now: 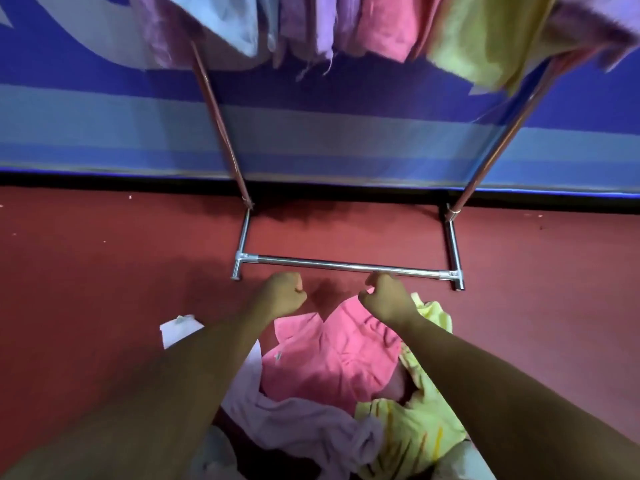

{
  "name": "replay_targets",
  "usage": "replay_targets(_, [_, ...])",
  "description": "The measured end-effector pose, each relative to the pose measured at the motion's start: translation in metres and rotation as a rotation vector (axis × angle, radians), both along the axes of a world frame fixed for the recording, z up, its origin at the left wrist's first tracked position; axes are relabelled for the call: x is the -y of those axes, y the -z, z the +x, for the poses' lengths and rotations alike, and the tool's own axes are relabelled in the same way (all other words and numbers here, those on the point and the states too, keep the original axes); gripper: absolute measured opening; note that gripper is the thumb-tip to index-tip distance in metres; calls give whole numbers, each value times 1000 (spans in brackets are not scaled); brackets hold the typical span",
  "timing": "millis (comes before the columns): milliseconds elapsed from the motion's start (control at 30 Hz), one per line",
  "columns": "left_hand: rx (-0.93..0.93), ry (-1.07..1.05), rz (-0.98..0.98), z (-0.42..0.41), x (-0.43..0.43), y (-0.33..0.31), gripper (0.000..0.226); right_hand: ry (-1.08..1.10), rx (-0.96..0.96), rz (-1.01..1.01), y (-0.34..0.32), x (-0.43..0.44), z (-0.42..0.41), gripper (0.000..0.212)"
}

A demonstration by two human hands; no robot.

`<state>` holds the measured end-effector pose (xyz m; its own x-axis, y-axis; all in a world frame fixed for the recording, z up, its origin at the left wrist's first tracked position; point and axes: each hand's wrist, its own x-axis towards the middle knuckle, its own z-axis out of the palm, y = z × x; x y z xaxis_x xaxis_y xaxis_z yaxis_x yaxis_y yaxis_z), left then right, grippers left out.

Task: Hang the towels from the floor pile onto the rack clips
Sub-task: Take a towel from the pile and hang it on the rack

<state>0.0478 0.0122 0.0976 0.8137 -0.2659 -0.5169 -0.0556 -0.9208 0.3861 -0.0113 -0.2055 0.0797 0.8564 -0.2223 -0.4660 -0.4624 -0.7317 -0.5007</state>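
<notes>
A pile of towels lies on the red floor below me: a pink towel (332, 358) on top, a yellow-green one (412, 431) to the right and a pale lilac one (298, 424) at the front left. Both arms reach forward over the pile. My left hand (282, 294) is curled into a fist and holds nothing. My right hand (388, 299) hovers above the pink towel's far edge, fingers curled, with nothing visibly in it. The metal rack's base bar (346, 265) lies just beyond both hands. Pink (384, 29), lilac (311, 29), light blue (228, 26) and yellow-green (485, 39) towels hang from the rack at the top; the clips are out of view.
The rack's two slanted legs (218, 123) (502, 143) rise toward the blue and white striped wall (104, 116). A white sheet (176, 332) lies on the floor under my left forearm. Red floor (86, 271) spreads to the left and right.
</notes>
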Motion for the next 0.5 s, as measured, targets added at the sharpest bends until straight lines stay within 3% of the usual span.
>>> replay_targets(167, [-69,39,118,5,-20,83,18,-71,-104,35,61,-26,13,38])
replay_targets(300, [-178,46,162,5,-34,138,19,-113,-130,131,111,-50,11,68])
replay_targets(500, [-252,56,214,0,-32,190,36,-143,-155,177,179,-76,-22,28])
